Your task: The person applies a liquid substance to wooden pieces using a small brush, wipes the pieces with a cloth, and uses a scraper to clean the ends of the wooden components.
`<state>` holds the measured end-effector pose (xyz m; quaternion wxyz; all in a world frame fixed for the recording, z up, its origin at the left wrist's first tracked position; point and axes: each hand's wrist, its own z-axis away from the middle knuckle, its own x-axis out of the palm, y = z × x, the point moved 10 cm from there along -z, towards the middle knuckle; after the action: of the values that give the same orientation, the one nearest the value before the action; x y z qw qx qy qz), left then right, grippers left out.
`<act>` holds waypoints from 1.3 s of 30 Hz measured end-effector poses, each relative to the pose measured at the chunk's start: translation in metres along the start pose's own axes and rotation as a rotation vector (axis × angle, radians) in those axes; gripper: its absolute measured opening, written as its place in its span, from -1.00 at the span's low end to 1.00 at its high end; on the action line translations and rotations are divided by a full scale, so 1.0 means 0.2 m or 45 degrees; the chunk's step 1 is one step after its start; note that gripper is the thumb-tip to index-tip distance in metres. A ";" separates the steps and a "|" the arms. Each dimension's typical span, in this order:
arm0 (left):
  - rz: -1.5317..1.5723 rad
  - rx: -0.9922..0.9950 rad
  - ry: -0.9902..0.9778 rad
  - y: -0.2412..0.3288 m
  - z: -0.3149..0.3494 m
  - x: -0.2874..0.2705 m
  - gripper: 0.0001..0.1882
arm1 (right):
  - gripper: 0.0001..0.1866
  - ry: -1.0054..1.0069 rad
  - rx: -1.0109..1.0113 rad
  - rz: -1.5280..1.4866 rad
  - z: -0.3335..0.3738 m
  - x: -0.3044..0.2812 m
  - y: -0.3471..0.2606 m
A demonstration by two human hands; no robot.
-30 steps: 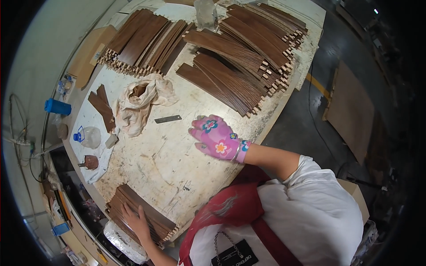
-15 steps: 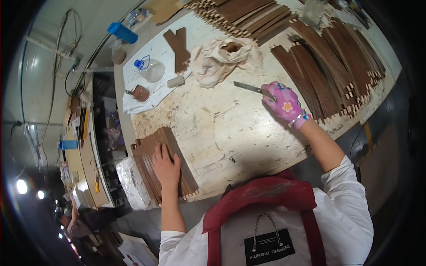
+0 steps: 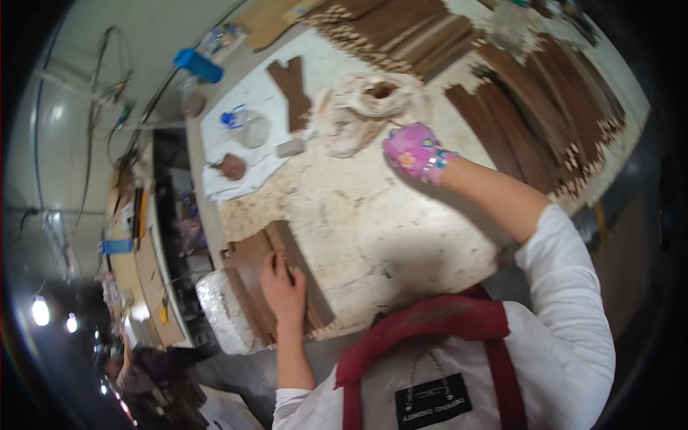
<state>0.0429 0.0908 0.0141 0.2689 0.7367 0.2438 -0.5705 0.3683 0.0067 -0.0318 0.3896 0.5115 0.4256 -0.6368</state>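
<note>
With the bare left hand (image 3: 283, 290) flat on the dark wood strips (image 3: 276, 276), grip wide, and the pink-gloved right hand (image 3: 412, 152) near the crumpled cloth (image 3: 358, 107), grip unclear, square the stack before lifting.

The left hand (image 3: 283, 290) is bare, palm down and fingers spread flat, its forearm coming up from the lower edge. The right hand (image 3: 414, 152), in a pink flowered glove, reaches forward with its arm nearly straight.
</note>
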 end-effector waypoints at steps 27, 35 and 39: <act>0.096 -0.499 -0.497 -0.10 -0.28 0.15 -0.20 | -0.38 0.317 -0.305 -1.311 -0.23 -0.16 -0.50; 1.370 -0.449 -0.125 0.25 -0.31 -0.06 -0.71 | -0.49 -0.119 0.006 -2.699 0.27 -0.23 -0.34; 1.397 -0.336 0.005 0.33 -0.29 -0.12 -0.64 | -0.49 -0.189 -0.084 -2.975 0.39 -0.33 -0.42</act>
<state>0.1232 0.0796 0.0577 0.6155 0.7168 -0.1052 -0.3104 0.2770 -0.0346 0.0542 -0.3955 -0.2393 0.6294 -0.6246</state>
